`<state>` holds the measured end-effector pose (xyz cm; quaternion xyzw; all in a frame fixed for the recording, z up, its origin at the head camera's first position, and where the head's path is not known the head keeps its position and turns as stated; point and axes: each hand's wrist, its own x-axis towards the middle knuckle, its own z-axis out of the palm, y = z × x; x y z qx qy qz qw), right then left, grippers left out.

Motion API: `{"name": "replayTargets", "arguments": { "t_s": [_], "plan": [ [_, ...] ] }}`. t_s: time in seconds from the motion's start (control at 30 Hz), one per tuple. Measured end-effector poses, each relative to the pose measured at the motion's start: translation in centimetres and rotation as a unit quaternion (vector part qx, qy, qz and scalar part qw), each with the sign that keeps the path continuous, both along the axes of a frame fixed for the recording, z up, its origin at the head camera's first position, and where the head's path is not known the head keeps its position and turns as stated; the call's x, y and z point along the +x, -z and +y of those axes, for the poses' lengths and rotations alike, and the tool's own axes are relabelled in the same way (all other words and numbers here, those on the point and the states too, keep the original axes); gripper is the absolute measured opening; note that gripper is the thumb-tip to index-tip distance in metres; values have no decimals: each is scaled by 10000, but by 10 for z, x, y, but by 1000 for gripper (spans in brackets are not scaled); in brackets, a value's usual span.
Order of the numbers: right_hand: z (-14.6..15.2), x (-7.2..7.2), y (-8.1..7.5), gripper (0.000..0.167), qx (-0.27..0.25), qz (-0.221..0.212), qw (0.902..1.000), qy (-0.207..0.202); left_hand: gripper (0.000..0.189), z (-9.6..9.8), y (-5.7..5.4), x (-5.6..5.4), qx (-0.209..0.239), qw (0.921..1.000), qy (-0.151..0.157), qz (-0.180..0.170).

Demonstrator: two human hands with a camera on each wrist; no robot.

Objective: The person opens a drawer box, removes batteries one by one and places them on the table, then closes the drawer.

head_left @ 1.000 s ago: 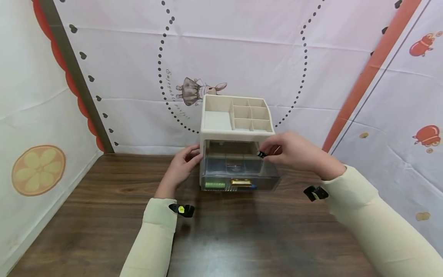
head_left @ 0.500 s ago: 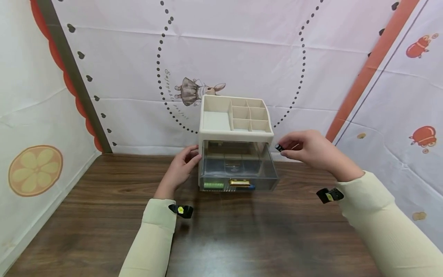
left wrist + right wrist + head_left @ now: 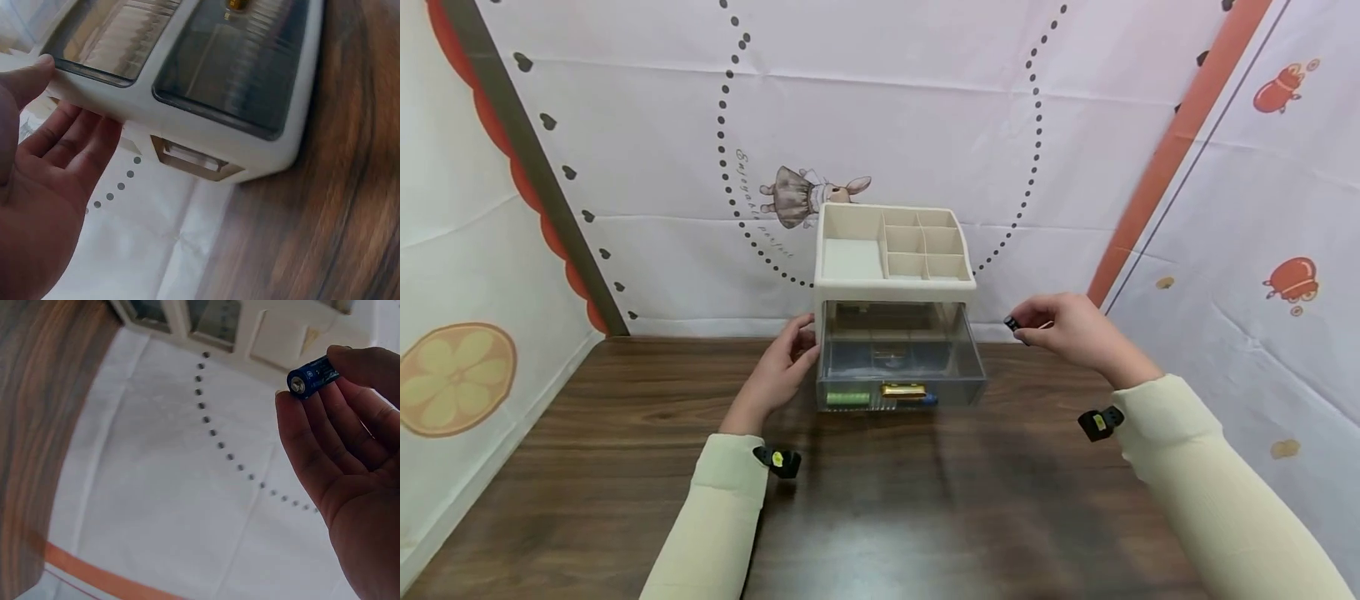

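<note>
In the head view a cream desktop drawer organizer (image 3: 895, 287) stands against the back wall. Its clear grey drawer (image 3: 901, 367) is pulled out, with a gold handle (image 3: 903, 390) on the front. Behind that front show a green cylindrical thing (image 3: 847, 400) and a small blue thing (image 3: 929, 399). My left hand (image 3: 778, 373) holds the organizer's left side, thumb on the front frame and bent fingers against the side wall. To the right of the organizer, my right hand (image 3: 1067, 333) pinches a small blue battery (image 3: 312, 377) between thumb and fingertips, metal end outward.
The organizer's top has open compartments (image 3: 925, 242). A brown wood table (image 3: 850, 517) runs underneath and in front. Printed white cloth (image 3: 910, 125) hangs behind and at both sides. Black camera mounts (image 3: 1099, 423) sit at both wrists.
My right hand has moved right, from in front of the organizer's right side to beside it, still pinching the battery. The left hand stays on the organizer. The head view has shifted slightly.
</note>
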<state>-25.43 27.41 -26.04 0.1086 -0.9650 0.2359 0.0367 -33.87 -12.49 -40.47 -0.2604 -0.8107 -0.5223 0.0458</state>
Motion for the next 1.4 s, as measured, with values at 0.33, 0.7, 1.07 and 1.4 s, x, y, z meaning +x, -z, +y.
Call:
{"name": "replayTargets", "arguments": {
  "t_s": [0.33,0.7,1.07,1.4],
  "plan": [
    [10,-19,37,22,-205,-115,9996,180,49,2,0,-5,-370,9992,-90,71],
    [4,-40,72,22,-241,-263,9992,158,51,3,-5,-8,-347,9991,-197,-113],
    [4,-51,114,20,-403,-676,9969,58,51,3,-5,-7,-610,9977,-297,-30],
    [-8,-56,138,19,-203,-702,9973,31,52,0,-7,-6,-740,9954,-441,-414]
  ]
}}
